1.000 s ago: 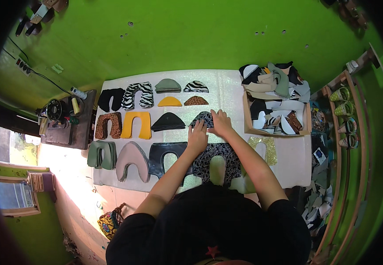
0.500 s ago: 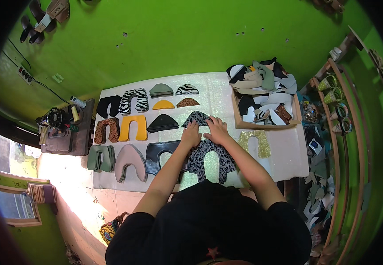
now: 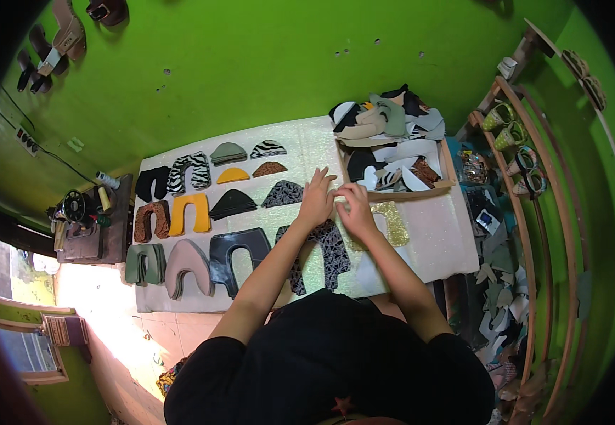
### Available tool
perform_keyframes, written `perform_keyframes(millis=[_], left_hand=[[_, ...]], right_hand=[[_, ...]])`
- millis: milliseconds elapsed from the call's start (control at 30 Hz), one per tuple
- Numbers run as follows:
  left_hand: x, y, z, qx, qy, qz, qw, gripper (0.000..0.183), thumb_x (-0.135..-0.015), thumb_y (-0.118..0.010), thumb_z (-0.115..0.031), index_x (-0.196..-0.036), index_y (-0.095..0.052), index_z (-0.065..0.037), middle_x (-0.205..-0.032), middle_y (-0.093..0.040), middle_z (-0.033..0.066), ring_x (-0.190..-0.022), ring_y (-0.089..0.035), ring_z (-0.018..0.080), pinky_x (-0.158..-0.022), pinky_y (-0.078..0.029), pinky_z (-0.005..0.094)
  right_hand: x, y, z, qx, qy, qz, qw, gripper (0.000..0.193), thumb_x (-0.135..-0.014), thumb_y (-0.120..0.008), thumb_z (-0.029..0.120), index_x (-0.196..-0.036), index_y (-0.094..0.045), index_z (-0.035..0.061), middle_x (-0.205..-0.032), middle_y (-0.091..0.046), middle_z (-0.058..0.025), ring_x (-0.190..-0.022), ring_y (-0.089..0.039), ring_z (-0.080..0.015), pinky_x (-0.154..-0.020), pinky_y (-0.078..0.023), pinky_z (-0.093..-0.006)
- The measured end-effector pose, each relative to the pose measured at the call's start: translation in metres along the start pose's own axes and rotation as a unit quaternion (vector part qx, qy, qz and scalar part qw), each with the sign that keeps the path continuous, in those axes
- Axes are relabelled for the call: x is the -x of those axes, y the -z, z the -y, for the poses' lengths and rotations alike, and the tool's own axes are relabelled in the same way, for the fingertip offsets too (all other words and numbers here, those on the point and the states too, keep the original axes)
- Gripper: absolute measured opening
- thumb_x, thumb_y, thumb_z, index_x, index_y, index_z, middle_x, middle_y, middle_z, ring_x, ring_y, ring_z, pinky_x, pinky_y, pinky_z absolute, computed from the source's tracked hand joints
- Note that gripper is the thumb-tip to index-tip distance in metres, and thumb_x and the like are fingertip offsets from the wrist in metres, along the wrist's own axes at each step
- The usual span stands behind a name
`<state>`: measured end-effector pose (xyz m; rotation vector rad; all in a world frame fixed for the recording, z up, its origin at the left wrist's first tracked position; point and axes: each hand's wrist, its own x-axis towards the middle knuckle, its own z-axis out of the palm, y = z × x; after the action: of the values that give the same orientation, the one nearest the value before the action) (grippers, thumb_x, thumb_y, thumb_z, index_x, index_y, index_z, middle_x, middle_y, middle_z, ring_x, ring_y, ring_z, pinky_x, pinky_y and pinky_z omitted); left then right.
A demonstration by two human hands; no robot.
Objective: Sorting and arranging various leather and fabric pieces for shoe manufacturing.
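Observation:
My left hand (image 3: 317,198) is open, its fingers stretched away from me, above the table just right of a grey-and-black patterned half-moon stack (image 3: 283,194). Beside it, my right hand (image 3: 355,211) has loosely bent fingers, apart and pointing toward the left hand; I see nothing held in either. Under my forearms lies a matching patterned arch-shaped piece (image 3: 330,248), partly hidden. A gold glitter arch (image 3: 395,225) lies by my right wrist. Left of my left arm are a glossy dark arch stack (image 3: 228,248) and black half-moon pieces (image 3: 233,204).
Other arches in pink (image 3: 184,262), green (image 3: 144,263) and yellow (image 3: 190,212) form rows on the pale table (image 3: 435,248). A box of scraps (image 3: 410,190) stands at the back right. A sewing machine (image 3: 74,209) is at left, a wooden rack (image 3: 534,241) at right.
Both hands have come off the patterned half-moon stack and sit to its right, closer together. My view has shifted to the right.

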<state>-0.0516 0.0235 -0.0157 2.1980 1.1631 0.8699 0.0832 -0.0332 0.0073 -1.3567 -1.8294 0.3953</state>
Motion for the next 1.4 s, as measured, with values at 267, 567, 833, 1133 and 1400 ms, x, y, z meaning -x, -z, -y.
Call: perform_keyframes(millis=[267,567,833,1133,1400], left_hand=[[-0.061,-0.045,-0.054,-0.041,-0.087,0.008,0.995,0.036,-0.079,-0.052,-0.020,-0.113,-0.050,-0.007,-0.131,-0.037,0.0160,-0.128,-0.022,0.0376,-0.099,-0.021,0.0553],[-0.075,-0.076,-0.039,-0.134,-0.056,0.033,0.989,0.031,-0.077,-0.055,-0.017,-0.105,-0.054,-0.005,-0.124,-0.042,0.0164,-0.127,-0.025,0.0348,-0.103,-0.022,0.0471],[-0.076,-0.076,-0.045,-0.122,-0.056,0.006,0.991,0.027,-0.076,-0.054,-0.018,-0.099,-0.057,-0.005,-0.117,-0.048,0.0134,-0.123,-0.031,0.0333,-0.100,-0.027,0.0433],[-0.079,-0.073,-0.048,-0.105,-0.042,-0.007,0.994,0.024,-0.073,-0.056,-0.016,-0.095,-0.059,-0.006,-0.111,-0.051,0.0128,-0.119,-0.036,0.0335,-0.097,-0.032,0.0397],[-0.077,-0.073,-0.047,-0.109,-0.048,-0.001,0.993,0.023,-0.075,-0.056,-0.017,-0.095,-0.059,-0.007,-0.109,-0.053,0.0110,-0.117,-0.039,0.0343,-0.093,-0.035,0.0411]], right_hand=[[-0.030,0.062,-0.046,0.047,0.018,-0.174,0.983,0.013,-0.069,-0.057,0.002,-0.082,-0.057,0.0041,-0.089,-0.053,-0.0112,-0.089,-0.048,-0.0293,-0.080,-0.038,-0.0369],[-0.074,0.099,-0.130,0.132,-0.107,-0.215,0.962,0.015,-0.072,-0.054,0.007,-0.086,-0.060,0.0078,-0.090,-0.056,-0.0103,-0.089,-0.048,-0.0305,-0.081,-0.037,-0.0395],[-0.102,0.107,-0.188,0.176,-0.209,-0.158,0.949,0.019,-0.072,-0.054,0.007,-0.086,-0.065,0.0134,-0.096,-0.053,-0.0081,-0.094,-0.045,-0.0302,-0.086,-0.035,-0.0405],[-0.126,0.107,-0.182,0.217,-0.353,-0.143,0.899,0.016,-0.077,-0.053,0.016,-0.086,-0.066,0.0178,-0.102,-0.052,-0.0057,-0.104,-0.043,-0.0280,-0.089,-0.033,-0.0452],[-0.128,0.108,-0.174,0.224,-0.372,-0.122,0.892,0.016,-0.077,-0.053,0.017,-0.086,-0.067,0.0179,-0.104,-0.053,-0.0067,-0.106,-0.044,-0.0282,-0.087,-0.035,-0.0463]])
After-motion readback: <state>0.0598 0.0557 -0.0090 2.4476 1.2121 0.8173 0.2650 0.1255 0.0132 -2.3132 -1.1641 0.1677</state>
